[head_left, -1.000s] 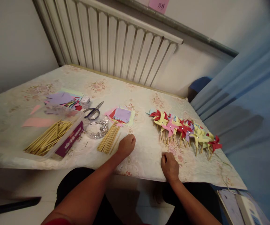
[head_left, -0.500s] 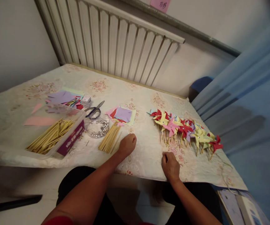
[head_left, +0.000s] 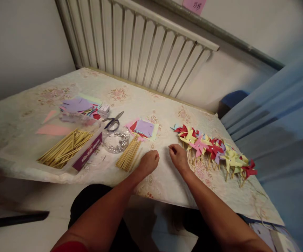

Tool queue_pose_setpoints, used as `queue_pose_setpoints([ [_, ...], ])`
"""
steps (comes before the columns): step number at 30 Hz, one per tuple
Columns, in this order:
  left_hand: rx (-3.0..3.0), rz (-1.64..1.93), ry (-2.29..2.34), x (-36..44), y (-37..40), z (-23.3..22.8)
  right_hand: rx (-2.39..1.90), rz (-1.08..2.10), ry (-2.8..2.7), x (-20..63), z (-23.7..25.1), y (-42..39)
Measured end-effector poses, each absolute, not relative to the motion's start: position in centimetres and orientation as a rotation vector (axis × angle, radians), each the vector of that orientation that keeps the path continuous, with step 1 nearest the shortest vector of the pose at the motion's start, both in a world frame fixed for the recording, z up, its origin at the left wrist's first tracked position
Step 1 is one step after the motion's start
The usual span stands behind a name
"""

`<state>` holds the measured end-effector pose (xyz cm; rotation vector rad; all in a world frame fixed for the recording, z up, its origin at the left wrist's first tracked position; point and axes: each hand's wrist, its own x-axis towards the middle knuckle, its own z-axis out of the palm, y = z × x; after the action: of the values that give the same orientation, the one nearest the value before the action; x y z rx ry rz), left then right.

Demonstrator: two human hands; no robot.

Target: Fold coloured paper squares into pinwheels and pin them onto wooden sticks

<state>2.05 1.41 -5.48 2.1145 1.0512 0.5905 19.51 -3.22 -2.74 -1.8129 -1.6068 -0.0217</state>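
My left hand rests on the tablecloth as a closed fist, just right of a bundle of thin wooden sticks; nothing shows in it. Across a small gap, my right hand is loosely closed, its fingers curled and no object visible in them. Beyond the hands lies a stack of coloured paper squares, a purple one on top. Left of the sticks stands a round clear dish of small shiny metal pieces. Finished paper pinwheels on sticks lie in a row to the right of my right hand.
A clear plastic box with many wooden sticks is at the left. Behind it are loose paper sheets and a small white box. Scissors lie near the dish. A radiator runs behind the table; a blue curtain hangs right.
My right hand has moved forward and left, away from the table's front edge and closer to my left hand. The left fist stays beside the sticks. The view has shifted slightly.
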Motion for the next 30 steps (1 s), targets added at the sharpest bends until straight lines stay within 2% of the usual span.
queue_pose_setpoints([
  [11, 2.079, 0.587, 0.988, 2.2, 1.9, -5.9, -1.607, -0.009, -2.182, 16.8, -2.7, 7.7],
  [30, 2.067, 0.519, 0.989, 2.1, 1.9, -5.6, -1.841, 0.159, -2.359, 16.8, -2.9, 11.6],
])
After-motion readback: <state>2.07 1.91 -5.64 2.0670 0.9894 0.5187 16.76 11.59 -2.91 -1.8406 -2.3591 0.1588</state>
